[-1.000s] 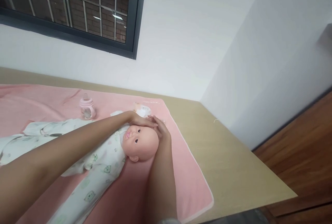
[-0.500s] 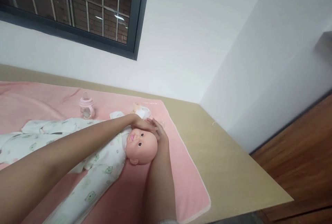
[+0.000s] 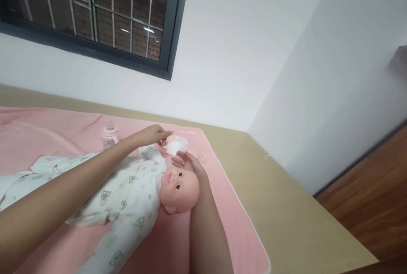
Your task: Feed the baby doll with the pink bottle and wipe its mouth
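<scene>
A baby doll (image 3: 179,186) in a white printed sleepsuit (image 3: 127,200) lies on its back on a pink blanket (image 3: 47,130). My right hand (image 3: 189,164) cups the top of the doll's head, fingers curved against it. My left hand (image 3: 155,134) reaches past the doll's shoulder to a folded white cloth (image 3: 176,145) beyond the head, fingertips pinched at the cloth's edge. Whether the fingers grip the cloth is unclear.
A small pink baby bottle (image 3: 110,135) stands on the blanket behind my left arm. A small clear cap (image 3: 201,158) lies near the blanket's right edge. The blanket covers a beige table (image 3: 286,206) in a corner under a barred window (image 3: 95,11). Wooden floor shows at right.
My left hand has lifted off the doll's head and moved back to the white cloth. My right hand stays on the head. The view has shifted slightly.
</scene>
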### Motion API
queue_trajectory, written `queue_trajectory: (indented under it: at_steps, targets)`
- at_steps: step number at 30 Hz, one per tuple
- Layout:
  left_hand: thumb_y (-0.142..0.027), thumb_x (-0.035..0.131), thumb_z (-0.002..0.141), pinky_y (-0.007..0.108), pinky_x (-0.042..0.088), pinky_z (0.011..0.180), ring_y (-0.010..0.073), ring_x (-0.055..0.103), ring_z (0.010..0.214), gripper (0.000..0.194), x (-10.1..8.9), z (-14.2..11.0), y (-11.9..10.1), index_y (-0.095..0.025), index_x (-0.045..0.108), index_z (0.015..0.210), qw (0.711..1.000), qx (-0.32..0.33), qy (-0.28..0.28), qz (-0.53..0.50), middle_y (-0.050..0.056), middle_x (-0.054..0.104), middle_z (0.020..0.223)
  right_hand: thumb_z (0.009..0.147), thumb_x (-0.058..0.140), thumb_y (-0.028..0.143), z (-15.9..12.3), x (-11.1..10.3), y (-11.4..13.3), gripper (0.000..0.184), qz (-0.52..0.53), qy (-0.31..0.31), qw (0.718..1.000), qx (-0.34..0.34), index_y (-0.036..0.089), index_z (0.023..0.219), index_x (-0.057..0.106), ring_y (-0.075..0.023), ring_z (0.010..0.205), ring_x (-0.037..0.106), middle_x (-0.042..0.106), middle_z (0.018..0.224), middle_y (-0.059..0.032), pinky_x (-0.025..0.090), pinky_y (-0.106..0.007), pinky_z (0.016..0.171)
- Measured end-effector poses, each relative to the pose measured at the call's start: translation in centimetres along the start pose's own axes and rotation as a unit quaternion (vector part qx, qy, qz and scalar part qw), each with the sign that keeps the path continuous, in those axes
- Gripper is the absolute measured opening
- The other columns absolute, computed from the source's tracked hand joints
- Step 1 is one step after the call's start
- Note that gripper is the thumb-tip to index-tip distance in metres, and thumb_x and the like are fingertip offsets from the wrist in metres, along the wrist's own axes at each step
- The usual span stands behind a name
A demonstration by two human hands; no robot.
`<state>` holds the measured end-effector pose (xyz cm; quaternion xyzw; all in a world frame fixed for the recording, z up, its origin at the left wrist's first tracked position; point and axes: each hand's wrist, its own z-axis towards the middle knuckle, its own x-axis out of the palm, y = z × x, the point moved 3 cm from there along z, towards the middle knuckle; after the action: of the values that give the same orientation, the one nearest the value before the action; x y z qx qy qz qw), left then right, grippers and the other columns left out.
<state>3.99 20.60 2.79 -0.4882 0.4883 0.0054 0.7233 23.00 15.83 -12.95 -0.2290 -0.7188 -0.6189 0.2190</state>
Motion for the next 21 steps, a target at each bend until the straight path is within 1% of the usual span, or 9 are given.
queue_trajectory:
  at_steps: [4, 10, 15, 17, 19, 21]
  targets:
    - [-0.066, 0.049, 0.076, 0.032, 0.045, 0.075, 0.024, 0.065, 0.075, 0.053, 0.1, -1.6, 0.5, -0.015, 0.061, 0.064, 0.999, -0.001, -0.01, -0.033, 0.007, 0.068, 0.074, 0.078, 0.068, 0.037, 0.1, 0.3, 0.0, 0.027, -0.011, -0.004, 1.0, 0.0, 0.016, 0.093, 0.062, -0.0215, 0.099, 0.065, 0.066, 0.102, -0.0079, 0.047, -0.038, 0.097]
    - [-0.068, 0.047, 0.075, 0.032, 0.046, 0.075, 0.0249, 0.065, 0.079, 0.055, 0.3, -3.5, -0.1, -0.015, 0.061, 0.069, 0.997, 0.007, -0.018, -0.069, 0.009, 0.068, 0.083, 0.079, 0.066, 0.037, -0.1, 0.9, 0.1, 0.029, -0.027, 0.006, 0.999, 0.018, 0.014, 0.095, 0.062, -0.0202, 0.095, 0.066, 0.068, 0.093, -0.0084, 0.047, -0.036, 0.095]
    - [-0.064, 0.046, 0.08, 0.031, 0.047, 0.072, 0.0255, 0.064, 0.087, 0.05, 0.1, -4.8, -0.1, -0.017, 0.063, 0.08, 0.998, 0.011, -0.056, -0.034, 0.007, 0.068, 0.093, 0.083, 0.06, 0.036, -0.7, 1.3, 0.4, 0.03, -0.026, 0.015, 0.999, 0.022, 0.013, 0.103, 0.064, -0.0166, 0.092, 0.064, 0.069, 0.095, -0.008, 0.048, -0.031, 0.091]
    - [-0.064, 0.046, 0.081, 0.029, 0.048, 0.069, 0.0259, 0.063, 0.091, 0.048, 0.1, -5.1, 0.0, -0.02, 0.063, 0.086, 0.997, 0.005, -0.079, -0.02, 0.006, 0.068, 0.098, 0.084, 0.058, 0.038, -1.0, 1.5, 0.7, 0.033, -0.027, 0.032, 0.999, 0.023, 0.013, 0.106, 0.064, -0.0154, 0.092, 0.063, 0.069, 0.094, -0.0075, 0.047, -0.029, 0.09]
    - [-0.064, 0.047, 0.081, 0.029, 0.049, 0.069, 0.026, 0.062, 0.096, 0.047, 0.1, -5.3, 0.2, -0.021, 0.062, 0.094, 0.995, -0.001, -0.103, -0.019, 0.005, 0.067, 0.103, 0.084, 0.056, 0.04, -1.5, 1.7, 1.3, 0.037, -0.038, 0.065, 0.997, 0.016, 0.013, 0.107, 0.065, -0.0152, 0.092, 0.062, 0.068, 0.094, -0.008, 0.047, -0.028, 0.089]
    - [-0.065, 0.049, 0.08, 0.03, 0.051, 0.074, 0.0265, 0.061, 0.101, 0.05, 0.2, -5.4, 0.3, -0.022, 0.06, 0.104, 0.992, -0.005, -0.121, -0.023, 0.006, 0.065, 0.112, 0.082, 0.057, 0.044, -2.1, 2.1, 2.5, 0.04, -0.067, 0.101, 0.992, -0.014, 0.014, 0.106, 0.067, -0.0161, 0.094, 0.06, 0.068, 0.1, -0.0092, 0.046, -0.028, 0.089]
